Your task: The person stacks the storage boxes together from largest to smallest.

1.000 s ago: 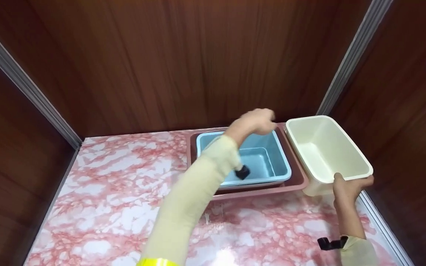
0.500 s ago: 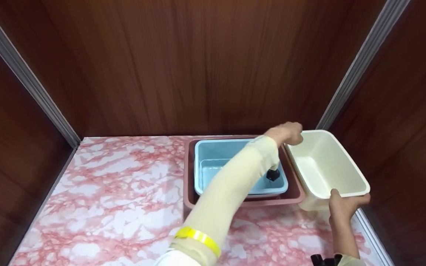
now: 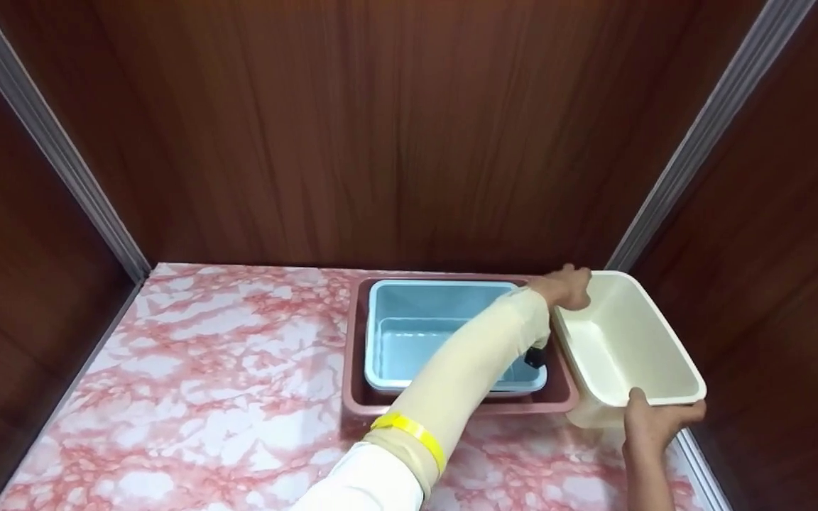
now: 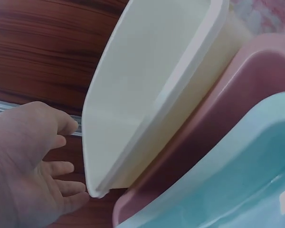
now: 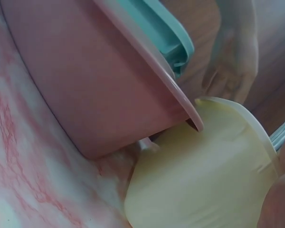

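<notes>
A cream plastic bin (image 3: pixel 636 333) stands at the right, beside a pink basin (image 3: pixel 462 408) that holds a light blue basin (image 3: pixel 409 326). My right hand (image 3: pixel 654 426) grips the cream bin's near rim, thumb over the inner side and fingers outside. At the bin's far left corner is my left hand (image 3: pixel 571 285), reaching across the blue basin. In the left wrist view that hand (image 4: pixel 33 166) has its thumb and fingers apart, fingertips close to the bin's rim; whether they touch it I cannot tell. The cream bin's underside is hidden.
The basins stand on a pink-and-white marbled table (image 3: pixel 203 383). Brown wood-grain panels (image 3: pixel 274 142) rise behind and on both sides, joined by grey metal strips (image 3: pixel 714 135). The right panel stands close to the cream bin.
My left hand has moved right and toward the cream bin's far left corner. My right hand keeps its grip on the near rim. The head view has tilted, so the basins appear lower.
</notes>
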Action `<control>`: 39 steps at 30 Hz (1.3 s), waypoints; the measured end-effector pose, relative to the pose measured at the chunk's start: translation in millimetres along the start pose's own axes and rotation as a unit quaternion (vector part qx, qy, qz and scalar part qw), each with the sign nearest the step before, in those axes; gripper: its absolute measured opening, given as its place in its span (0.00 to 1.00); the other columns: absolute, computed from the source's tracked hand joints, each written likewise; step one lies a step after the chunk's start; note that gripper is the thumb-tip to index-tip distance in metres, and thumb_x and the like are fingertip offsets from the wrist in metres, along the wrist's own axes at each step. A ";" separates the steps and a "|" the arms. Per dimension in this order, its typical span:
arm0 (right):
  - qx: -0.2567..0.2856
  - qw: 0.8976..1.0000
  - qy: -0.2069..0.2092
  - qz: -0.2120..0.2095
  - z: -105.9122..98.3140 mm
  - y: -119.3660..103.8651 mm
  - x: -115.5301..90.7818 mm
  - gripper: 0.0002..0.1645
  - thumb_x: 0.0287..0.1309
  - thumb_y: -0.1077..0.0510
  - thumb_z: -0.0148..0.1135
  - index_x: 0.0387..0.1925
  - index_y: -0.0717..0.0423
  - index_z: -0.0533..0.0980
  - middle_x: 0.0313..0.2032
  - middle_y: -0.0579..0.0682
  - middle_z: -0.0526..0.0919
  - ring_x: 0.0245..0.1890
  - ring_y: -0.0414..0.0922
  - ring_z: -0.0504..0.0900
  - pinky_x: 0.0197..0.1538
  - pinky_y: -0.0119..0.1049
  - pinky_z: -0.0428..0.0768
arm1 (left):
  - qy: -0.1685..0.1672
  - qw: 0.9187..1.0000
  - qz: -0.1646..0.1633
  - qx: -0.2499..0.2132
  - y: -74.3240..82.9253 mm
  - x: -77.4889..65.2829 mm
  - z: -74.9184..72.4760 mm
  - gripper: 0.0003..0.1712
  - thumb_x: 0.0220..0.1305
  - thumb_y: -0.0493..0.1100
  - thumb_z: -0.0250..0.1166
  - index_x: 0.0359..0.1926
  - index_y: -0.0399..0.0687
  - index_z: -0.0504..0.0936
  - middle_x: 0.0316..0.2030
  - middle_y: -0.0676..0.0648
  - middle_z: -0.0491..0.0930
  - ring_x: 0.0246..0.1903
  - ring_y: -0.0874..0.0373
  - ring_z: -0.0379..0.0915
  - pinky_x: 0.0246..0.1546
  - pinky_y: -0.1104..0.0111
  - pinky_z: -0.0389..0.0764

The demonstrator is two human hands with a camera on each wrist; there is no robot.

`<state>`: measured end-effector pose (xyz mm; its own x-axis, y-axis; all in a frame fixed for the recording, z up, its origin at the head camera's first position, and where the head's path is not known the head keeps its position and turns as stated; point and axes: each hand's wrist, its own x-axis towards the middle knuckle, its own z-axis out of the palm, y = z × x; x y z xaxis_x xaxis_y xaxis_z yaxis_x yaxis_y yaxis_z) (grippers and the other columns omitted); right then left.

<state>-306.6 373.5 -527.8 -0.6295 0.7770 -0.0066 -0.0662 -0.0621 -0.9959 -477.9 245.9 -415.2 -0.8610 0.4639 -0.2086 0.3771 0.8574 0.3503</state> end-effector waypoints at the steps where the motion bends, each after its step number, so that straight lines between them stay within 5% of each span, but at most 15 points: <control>1: -0.002 1.000 0.004 0.001 -0.5 1.1 -1.4 0.56 0.52 0.76 0.50 0.72 0.55 0.29 0.71 0.59 0.42 0.68 0.47 0.54 0.66 0.32 0.59 | 0.000 1.000 0.000 -0.009 -1.7 2.6 3.9 0.30 0.71 0.53 0.52 0.72 0.65 0.60 0.68 0.56 0.59 0.64 0.64 0.58 0.61 0.68 0.62; 10: 0.001 1.000 0.024 -0.014 2.6 13.4 -13.9 0.54 0.51 0.75 0.51 0.72 0.55 0.34 0.70 0.58 0.47 0.65 0.47 0.58 0.64 0.32 0.61 | 0.033 0.999 -0.009 -0.019 -28.2 14.0 18.3 0.34 0.71 0.52 0.52 0.74 0.61 0.54 0.69 0.51 0.56 0.66 0.52 0.56 0.63 0.59 0.61; 18: -0.017 0.998 0.056 -0.005 -2.0 18.6 -22.6 0.46 0.51 0.72 0.51 0.67 0.58 0.40 0.61 0.55 0.51 0.61 0.50 0.62 0.60 0.32 0.64 | -0.021 0.986 0.012 -0.164 -50.5 13.1 25.3 0.39 0.72 0.50 0.52 0.77 0.52 0.45 0.74 0.52 0.48 0.71 0.62 0.44 0.66 0.70 0.53; 21: 0.010 0.998 0.053 -0.012 0.5 19.3 -23.2 0.45 0.52 0.72 0.51 0.67 0.56 0.41 0.60 0.53 0.51 0.61 0.49 0.64 0.60 0.33 0.66 | -0.021 0.984 0.014 -0.174 -55.7 13.3 28.0 0.39 0.71 0.49 0.53 0.77 0.50 0.47 0.74 0.54 0.50 0.70 0.63 0.46 0.66 0.71 0.54; 28: 0.070 0.992 0.098 -0.039 9.0 17.6 -18.6 0.43 0.52 0.76 0.47 0.67 0.56 0.46 0.63 0.53 0.56 0.61 0.47 0.65 0.60 0.32 0.68 | 0.019 0.993 0.012 -0.116 -45.3 17.8 26.4 0.30 0.68 0.54 0.55 0.66 0.48 0.67 0.58 0.51 0.73 0.51 0.60 0.69 0.53 0.65 0.70; 33: 0.095 0.987 0.117 -0.052 15.5 16.4 -14.4 0.43 0.51 0.78 0.45 0.68 0.58 0.46 0.66 0.53 0.57 0.62 0.46 0.64 0.60 0.29 0.67 | 0.039 0.990 -0.007 -0.133 -37.4 22.9 23.2 0.23 0.66 0.51 0.57 0.60 0.49 0.72 0.52 0.51 0.75 0.46 0.59 0.71 0.50 0.65 0.72; 39: 0.137 0.979 0.125 -0.079 17.6 0.4 -6.9 0.46 0.49 0.80 0.43 0.70 0.55 0.48 0.66 0.53 0.57 0.63 0.48 0.64 0.59 0.31 0.68 | 0.078 0.986 0.030 -0.141 -29.1 31.1 12.7 0.32 0.65 0.47 0.59 0.67 0.41 0.66 0.58 0.47 0.73 0.50 0.59 0.70 0.53 0.70 0.70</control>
<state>-315.9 357.1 -526.5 -0.3883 0.9171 0.0901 -0.3750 -0.0679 -0.9245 -511.3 238.2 -443.5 -0.8901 0.4535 -0.0451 0.3378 0.7230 0.6027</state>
